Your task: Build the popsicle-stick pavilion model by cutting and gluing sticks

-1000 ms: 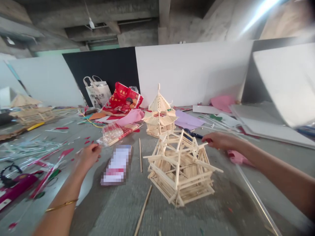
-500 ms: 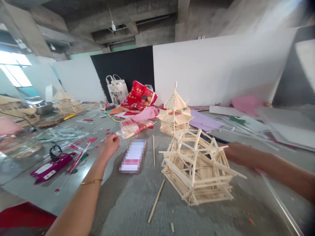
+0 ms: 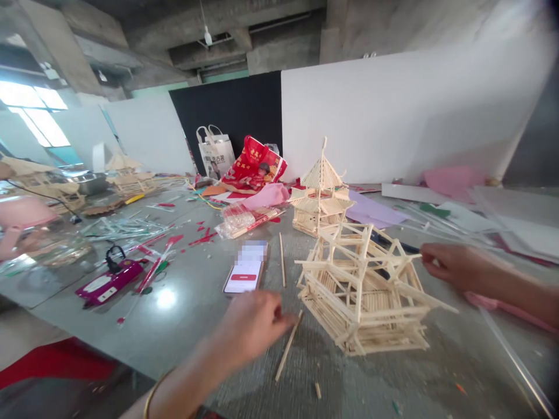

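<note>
A stick-built frame (image 3: 360, 297) of pale wood, many-sided and open at the top, stands on the grey table. My left hand (image 3: 257, 320), slightly blurred, has its fingers curled near the upper end of a loose stick (image 3: 289, 346); whether it holds anything is hidden. Just above it lies a phone (image 3: 247, 269) with a lit screen. To the right of the frame is my right hand (image 3: 441, 262), its fingers bent together beside a dark object; what is in them cannot be made out. Behind the frame rises a smaller roofed stick tower (image 3: 321, 201).
Another stick (image 3: 282, 260) lies right of the phone. A purple glue gun or similar tool (image 3: 111, 281) is at the left. Plastic-wrapped sticks (image 3: 248, 220), a red bag (image 3: 255, 166) and coloured paper are at the back. A clear rod (image 3: 515, 355) lies at the right.
My left hand has moved right and nearer, from left of the phone to just below it. My right hand has drawn out from behind the frame to its right. The view has shifted slightly.
</note>
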The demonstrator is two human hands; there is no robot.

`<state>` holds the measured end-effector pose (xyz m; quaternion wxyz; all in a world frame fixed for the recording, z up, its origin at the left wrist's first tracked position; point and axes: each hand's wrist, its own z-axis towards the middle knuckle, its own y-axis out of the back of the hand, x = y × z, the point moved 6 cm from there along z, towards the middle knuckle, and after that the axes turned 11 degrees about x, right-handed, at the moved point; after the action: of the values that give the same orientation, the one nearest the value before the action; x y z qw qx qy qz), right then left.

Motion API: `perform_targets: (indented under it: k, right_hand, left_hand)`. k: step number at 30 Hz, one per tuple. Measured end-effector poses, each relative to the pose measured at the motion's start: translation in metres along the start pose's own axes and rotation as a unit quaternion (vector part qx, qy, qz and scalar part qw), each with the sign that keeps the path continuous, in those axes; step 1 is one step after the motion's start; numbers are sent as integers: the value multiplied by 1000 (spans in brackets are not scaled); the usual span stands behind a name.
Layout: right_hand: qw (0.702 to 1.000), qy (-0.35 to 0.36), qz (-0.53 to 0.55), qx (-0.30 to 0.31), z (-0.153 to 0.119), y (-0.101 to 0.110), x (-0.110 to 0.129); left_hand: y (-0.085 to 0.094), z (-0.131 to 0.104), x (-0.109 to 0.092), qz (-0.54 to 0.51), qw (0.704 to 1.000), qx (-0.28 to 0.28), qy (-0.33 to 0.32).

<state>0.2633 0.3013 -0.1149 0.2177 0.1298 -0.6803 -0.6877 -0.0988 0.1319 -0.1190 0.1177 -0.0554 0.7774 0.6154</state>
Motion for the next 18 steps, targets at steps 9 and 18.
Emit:
perform_targets:
  k: [9,18]
  right_hand:
    - [985,-134,35,-106,-16,35,-3]
    - [997,-4,68,19,-14,-3,35]
  left_hand:
    - [-45,-16,1,8,1000,18,4]
    - [-22,-25,18,-168,984,-41,47]
